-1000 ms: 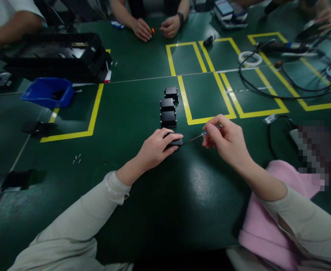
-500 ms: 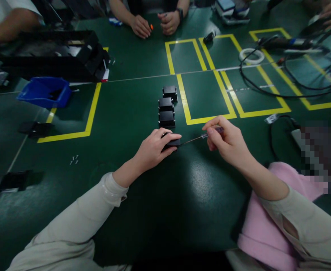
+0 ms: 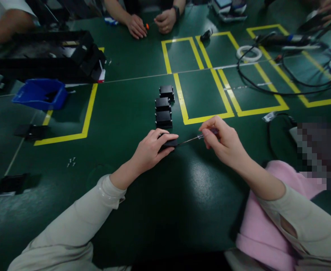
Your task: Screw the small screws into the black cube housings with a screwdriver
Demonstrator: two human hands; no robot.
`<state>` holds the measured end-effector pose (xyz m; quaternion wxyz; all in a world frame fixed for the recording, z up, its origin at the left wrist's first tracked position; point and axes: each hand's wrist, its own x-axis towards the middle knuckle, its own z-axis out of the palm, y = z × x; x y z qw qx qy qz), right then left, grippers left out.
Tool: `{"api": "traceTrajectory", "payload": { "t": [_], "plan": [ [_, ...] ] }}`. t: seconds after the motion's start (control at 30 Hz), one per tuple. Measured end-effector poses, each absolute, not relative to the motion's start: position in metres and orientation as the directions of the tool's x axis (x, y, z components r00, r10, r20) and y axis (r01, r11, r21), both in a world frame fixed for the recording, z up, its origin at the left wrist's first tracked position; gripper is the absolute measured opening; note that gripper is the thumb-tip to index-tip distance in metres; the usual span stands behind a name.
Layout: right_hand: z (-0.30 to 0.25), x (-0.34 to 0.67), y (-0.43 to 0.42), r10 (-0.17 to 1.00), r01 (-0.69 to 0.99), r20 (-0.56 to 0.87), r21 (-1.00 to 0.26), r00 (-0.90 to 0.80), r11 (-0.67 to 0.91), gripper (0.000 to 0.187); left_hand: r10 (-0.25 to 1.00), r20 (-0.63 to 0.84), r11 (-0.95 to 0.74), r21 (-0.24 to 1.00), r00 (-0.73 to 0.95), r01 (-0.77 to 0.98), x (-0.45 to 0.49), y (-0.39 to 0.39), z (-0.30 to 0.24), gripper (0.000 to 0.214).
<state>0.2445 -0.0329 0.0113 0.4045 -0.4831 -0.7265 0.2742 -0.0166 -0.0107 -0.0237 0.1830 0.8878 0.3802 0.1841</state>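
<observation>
- Black block (image 3: pixel 170 143) lies on the desk (image 3: pixel 120 124), centre of my clock; my left hand (image 3: pixel 150 148) grasps it, likely to steady it against the screwdriver (image 3: pixel 189 140).
- At 3 o'clock, my right hand (image 3: pixel 224 141) pinches the screwdriver's handle, shaft slanting towards the block.
- Similar blocks (image 3: pixel 163 117) line up at 12 o'clock.
- My fingers hide much of the block; whether the tip is seated, I can't make out.
</observation>
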Motion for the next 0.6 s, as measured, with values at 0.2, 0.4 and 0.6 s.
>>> {"api": "traceTrajectory", "payload": {
  "t": [0.2,0.4,0.6],
  "plan": [
    [0.0128,0.2445,-0.032,0.923,0.497,0.317,-0.778,-0.219,0.385,0.011,0.743,0.18,-0.642,0.462,0.644,0.611,-0.0179,-0.0115,-0.0235,0.036],
    [0.0153,0.2428,-0.0349,0.902,0.541,0.36,-0.722,-0.238,0.431,0.008,0.742,0.188,-0.645,0.463,0.643,0.609,-0.0175,-0.0112,-0.0229,0.035],
    [0.0136,0.2419,-0.0388,0.877,0.587,0.4,-0.654,-0.268,0.477,0.003,0.743,0.193,-0.645,0.462,0.641,0.608,-0.017,-0.0115,-0.0232,0.036]
  ]
}}
